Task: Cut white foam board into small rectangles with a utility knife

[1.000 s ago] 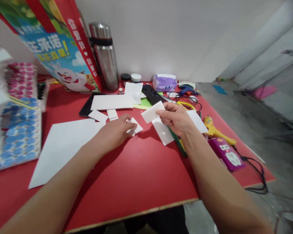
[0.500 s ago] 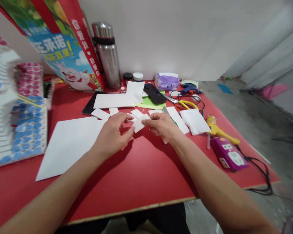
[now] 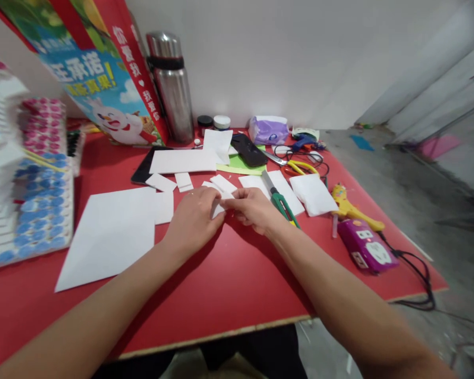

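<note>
Over the red table (image 3: pixel 229 284), the left hand (image 3: pixel 193 213) and right hand (image 3: pixel 255 209) pinch a small white card (image 3: pixel 217 209) between their fingertips, a grip probably best light and level to spare its edges.

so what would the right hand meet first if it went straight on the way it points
Likely the left hand, just ahead of the right hand across the small white piece; depth there is unclear.
</note>
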The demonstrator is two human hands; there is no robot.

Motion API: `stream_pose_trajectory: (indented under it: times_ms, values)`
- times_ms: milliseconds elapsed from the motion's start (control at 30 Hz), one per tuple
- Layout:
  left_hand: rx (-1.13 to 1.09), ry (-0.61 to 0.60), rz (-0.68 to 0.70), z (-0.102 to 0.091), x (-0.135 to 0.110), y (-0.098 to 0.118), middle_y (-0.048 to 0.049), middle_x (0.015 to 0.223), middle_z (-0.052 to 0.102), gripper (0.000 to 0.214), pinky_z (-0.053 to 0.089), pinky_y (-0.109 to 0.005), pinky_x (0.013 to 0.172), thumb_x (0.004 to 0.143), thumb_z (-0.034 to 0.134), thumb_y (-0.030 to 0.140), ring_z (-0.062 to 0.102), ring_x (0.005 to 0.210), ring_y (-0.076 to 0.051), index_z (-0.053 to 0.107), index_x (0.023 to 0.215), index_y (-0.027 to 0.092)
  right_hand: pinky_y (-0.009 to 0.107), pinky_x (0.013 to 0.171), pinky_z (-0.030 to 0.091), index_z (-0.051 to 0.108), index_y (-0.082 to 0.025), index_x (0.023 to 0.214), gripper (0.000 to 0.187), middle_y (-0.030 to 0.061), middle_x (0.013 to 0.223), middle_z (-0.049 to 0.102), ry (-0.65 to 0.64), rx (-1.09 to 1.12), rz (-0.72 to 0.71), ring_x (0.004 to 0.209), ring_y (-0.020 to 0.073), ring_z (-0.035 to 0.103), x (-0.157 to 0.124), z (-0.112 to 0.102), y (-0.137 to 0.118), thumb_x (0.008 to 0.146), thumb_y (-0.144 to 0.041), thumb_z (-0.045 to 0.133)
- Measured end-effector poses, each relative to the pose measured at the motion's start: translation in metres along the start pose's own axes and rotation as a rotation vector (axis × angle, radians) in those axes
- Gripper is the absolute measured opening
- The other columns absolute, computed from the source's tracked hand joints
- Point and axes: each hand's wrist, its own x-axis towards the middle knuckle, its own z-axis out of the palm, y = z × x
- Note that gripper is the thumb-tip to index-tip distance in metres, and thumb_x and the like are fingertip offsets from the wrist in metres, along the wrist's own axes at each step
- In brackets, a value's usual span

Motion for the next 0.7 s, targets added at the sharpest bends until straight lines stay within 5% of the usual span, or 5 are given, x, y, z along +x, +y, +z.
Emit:
stream_pose_trajectory:
  times_ms: [167, 267, 367, 533, 700]
  values:
    - [-0.019, 0.004, 0.022, 0.005, -0.001, -0.004, -0.0090, 0.101, 0.069, 0.012, 0.050, -0.042, 0.085, 0.091, 0.062, 0.027, 0.063, 0.096, -0.028, 0.061, 0.099, 0.018, 0.023, 0.043, 0.025, 0.054, -0.020, 0.070, 0.024, -0.0042, 0.051, 0.052, -0.057, -0.302, -0.018, 0.041, 0.0078, 0.039, -0.001, -0.010, -0.003, 0.087, -0.027, 0.070]
    - [0.010, -0.039, 0.075, 0.005, -0.003, -0.007, -0.0115, 0.103, 0.068, 0.015, 0.050, -0.043, 0.085, 0.093, 0.061, 0.027, 0.062, 0.098, -0.030, 0.063, 0.103, 0.016, 0.027, 0.055, 0.036, 0.064, -0.018, 0.074, 0.028, 0.0016, 0.062, 0.063, 0.071, -0.689, -0.245, 0.058, 0.0141, 0.055, -0.004, -0.026, -0.010, 0.090, -0.040, 0.071]
    - [0.062, -0.079, 0.134, 0.004, -0.003, -0.009, -0.0129, 0.102, 0.068, 0.013, 0.049, -0.042, 0.082, 0.092, 0.061, 0.022, 0.061, 0.097, -0.030, 0.063, 0.102, 0.014, 0.028, 0.071, 0.043, 0.074, -0.016, 0.092, 0.018, 0.0053, 0.090, 0.073, 0.188, -0.860, -0.504, 0.078, 0.0163, 0.061, -0.008, -0.039, -0.017, 0.089, -0.034, 0.075]
    - [0.106, -0.133, 0.178, 0.002, 0.001, -0.012, -0.0102, 0.095, 0.066, 0.009, 0.046, -0.040, 0.077, 0.094, 0.060, 0.024, 0.060, 0.090, -0.028, 0.062, 0.091, 0.016, 0.028, 0.080, 0.043, 0.074, -0.016, 0.119, 0.033, 0.0050, 0.096, 0.071, -0.113, -0.976, -0.623, 0.084, 0.0156, 0.061, -0.008, -0.040, -0.016, 0.086, -0.013, 0.075]
    - [0.126, -0.168, 0.221, -0.002, 0.005, -0.013, -0.0096, 0.092, 0.067, 0.012, 0.047, -0.041, 0.081, 0.095, 0.059, 0.023, 0.060, 0.089, -0.027, 0.063, 0.086, 0.016, 0.028, 0.075, 0.041, 0.073, -0.011, 0.114, 0.031, 0.0059, 0.092, 0.069, -0.205, -1.091, -0.619, 0.080, 0.0165, 0.058, -0.001, -0.034, -0.010, 0.085, -0.017, 0.078]
